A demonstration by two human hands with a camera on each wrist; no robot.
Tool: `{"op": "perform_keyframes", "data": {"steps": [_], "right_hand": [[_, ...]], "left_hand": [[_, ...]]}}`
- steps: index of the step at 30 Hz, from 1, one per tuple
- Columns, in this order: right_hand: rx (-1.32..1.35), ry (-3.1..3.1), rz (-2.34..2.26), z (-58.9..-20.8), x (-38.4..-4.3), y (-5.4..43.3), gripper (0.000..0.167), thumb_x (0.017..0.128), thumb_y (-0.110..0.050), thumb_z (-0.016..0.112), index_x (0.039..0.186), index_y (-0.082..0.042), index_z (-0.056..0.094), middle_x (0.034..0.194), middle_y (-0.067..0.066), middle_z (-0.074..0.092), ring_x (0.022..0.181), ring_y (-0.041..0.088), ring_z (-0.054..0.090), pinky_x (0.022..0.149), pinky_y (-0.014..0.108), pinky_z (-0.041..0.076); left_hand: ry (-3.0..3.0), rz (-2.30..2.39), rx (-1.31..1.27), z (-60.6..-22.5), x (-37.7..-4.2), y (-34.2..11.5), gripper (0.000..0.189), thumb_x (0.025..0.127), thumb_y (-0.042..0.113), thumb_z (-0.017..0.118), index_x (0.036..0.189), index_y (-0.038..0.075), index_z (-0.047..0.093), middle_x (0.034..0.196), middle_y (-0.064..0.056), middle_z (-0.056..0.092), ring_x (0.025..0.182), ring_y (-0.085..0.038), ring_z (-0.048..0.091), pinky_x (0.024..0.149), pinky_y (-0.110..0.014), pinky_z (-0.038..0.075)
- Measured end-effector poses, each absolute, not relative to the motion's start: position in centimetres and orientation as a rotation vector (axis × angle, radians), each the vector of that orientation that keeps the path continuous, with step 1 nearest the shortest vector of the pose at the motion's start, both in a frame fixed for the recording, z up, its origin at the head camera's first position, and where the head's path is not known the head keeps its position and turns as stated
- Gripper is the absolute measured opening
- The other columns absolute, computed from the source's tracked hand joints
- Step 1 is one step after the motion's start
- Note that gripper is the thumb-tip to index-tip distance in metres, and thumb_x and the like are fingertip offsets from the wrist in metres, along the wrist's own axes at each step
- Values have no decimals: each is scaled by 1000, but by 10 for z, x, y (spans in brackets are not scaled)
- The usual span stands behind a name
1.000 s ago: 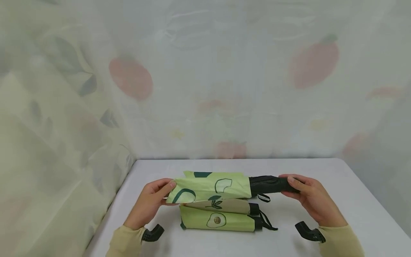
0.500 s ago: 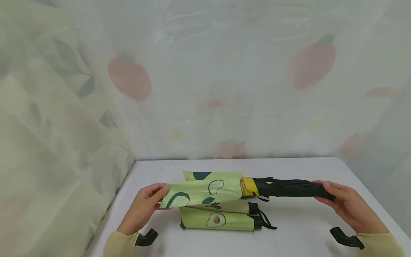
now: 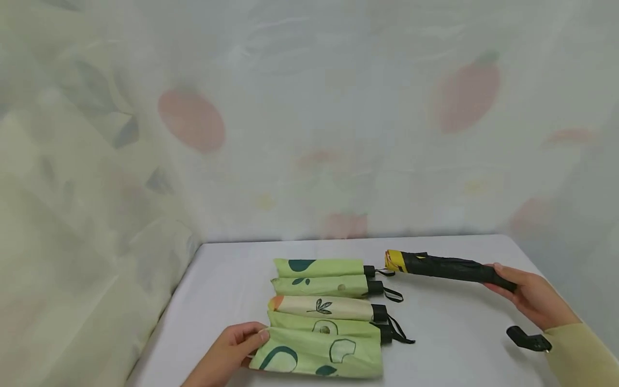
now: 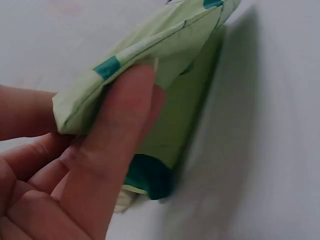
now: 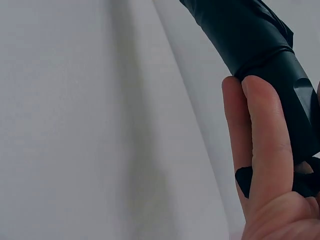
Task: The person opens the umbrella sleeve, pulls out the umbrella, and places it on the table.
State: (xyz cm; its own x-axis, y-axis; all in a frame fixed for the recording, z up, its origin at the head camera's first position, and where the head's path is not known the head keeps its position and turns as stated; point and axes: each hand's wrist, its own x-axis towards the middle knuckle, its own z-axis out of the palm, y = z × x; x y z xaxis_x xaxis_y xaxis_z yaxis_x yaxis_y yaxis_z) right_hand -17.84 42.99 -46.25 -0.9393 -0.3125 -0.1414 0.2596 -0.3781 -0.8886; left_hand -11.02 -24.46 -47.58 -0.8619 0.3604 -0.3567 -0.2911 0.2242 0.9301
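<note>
My left hand [image 3: 234, 349] pinches the end of a flat, light green umbrella sleeve [image 3: 309, 355] with avocado prints, at the front of the table. In the left wrist view, thumb and fingers clasp the sleeve's [image 4: 140, 45] corner. Off to the right, my right hand [image 3: 537, 298] grips the black handle end of a folded umbrella [image 3: 450, 267], out of its sleeve and held tilted above the table. Its far end is yellow. The right wrist view shows fingers along the black umbrella [image 5: 275, 70], with a dark strap by the palm.
Folded umbrellas in sleeves lie in a row mid-table: a green one [image 3: 333, 267] at the back, another green one [image 3: 319, 286], a beige one [image 3: 348, 308], and a green one [image 3: 358, 326] partly covered by the held sleeve. Patterned curtains [image 3: 338, 134] enclose the white table [image 3: 232, 269].
My right hand has drawn the black umbrella rightward out of the sleeve, baring its yellow end. My left hand has brought the sleeve down toward the front, uncovering the back umbrellas.
</note>
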Motion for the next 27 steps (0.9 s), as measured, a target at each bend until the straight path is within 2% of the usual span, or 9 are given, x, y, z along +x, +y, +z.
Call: {"op": "perform_keyframes", "data": {"steps": [4, 9, 12, 15, 18, 20, 22, 25, 27], "right_hand": [[-23, 1598, -2291, -464, -190, 429, 41, 118, -10, 42, 121, -26, 79, 124, -15, 75, 115, 5, 75, 102, 32, 62], [59, 1667, -2245, -467, -202, 427, 36, 116, -10, 49, 114, -31, 79, 118, -18, 75, 109, 3, 76, 102, 33, 62], [92, 1701, -2232, -469, -207, 425, 34, 115, -8, 53, 111, -32, 78, 115, -18, 76, 107, 3, 76, 102, 34, 62], [81, 1889, -2117, -469, -211, 425, 26, 114, -12, 57, 134, -16, 71, 117, -23, 71, 106, -3, 73, 102, 33, 62], [71, 2329, -1714, -468, -214, 425, 50, 114, -29, 59, 152, 4, 56, 131, -3, 73, 103, -11, 68, 98, 28, 63], [77, 2595, -1368, -467, -216, 425, 68, 113, -42, 60, 154, 12, 50, 139, 16, 70, 106, -2, 70, 95, 32, 64], [88, 2750, -1095, -466, -217, 424, 68, 110, -50, 60, 147, 7, 59, 149, 35, 58, 113, 18, 72, 92, 41, 63], [97, 2828, -940, -465, -220, 424, 67, 107, -54, 64, 140, 4, 66, 146, 39, 58, 121, 50, 63, 88, 52, 59], [100, 2845, -893, -464, -221, 423, 66, 105, -55, 66, 138, 3, 68, 144, 38, 60, 122, 56, 59, 86, 51, 58]], "left_hand": [[2005, 1633, 122, -486, -102, -238, 34, 110, 35, 65, 124, 5, 76, 99, 1, 79, 84, -10, 70, 70, -27, 60], [2019, 1582, 118, -491, -96, -232, 32, 109, 31, 66, 120, 3, 76, 106, -4, 80, 96, -17, 74, 79, -37, 67], [2095, 1518, 158, -489, -94, -231, 29, 108, 30, 68, 119, 5, 78, 108, -5, 80, 99, -18, 74, 81, -32, 65], [2181, 1436, 215, -484, -95, -231, 28, 106, 30, 71, 120, 7, 79, 110, -4, 80, 98, -16, 73, 79, -25, 60], [2255, 1334, 237, -478, -95, -232, 30, 104, 32, 73, 121, 8, 79, 111, -3, 79, 98, -16, 73, 79, -27, 59], [2299, 1266, 211, -473, -95, -232, 33, 103, 36, 74, 121, 9, 79, 111, -2, 79, 98, -16, 72, 81, -32, 61], [2361, 1209, 176, -467, -94, -232, 35, 102, 40, 74, 121, 10, 78, 111, 0, 79, 98, -16, 72, 82, -37, 62], [2465, 1162, 96, -461, -94, -232, 40, 103, 45, 73, 123, 11, 77, 110, 2, 79, 100, -14, 71, 84, -40, 61], [2547, 1136, 44, -457, -96, -232, 42, 102, 47, 74, 124, 11, 76, 108, 4, 78, 100, -13, 71, 84, -39, 60]]}}
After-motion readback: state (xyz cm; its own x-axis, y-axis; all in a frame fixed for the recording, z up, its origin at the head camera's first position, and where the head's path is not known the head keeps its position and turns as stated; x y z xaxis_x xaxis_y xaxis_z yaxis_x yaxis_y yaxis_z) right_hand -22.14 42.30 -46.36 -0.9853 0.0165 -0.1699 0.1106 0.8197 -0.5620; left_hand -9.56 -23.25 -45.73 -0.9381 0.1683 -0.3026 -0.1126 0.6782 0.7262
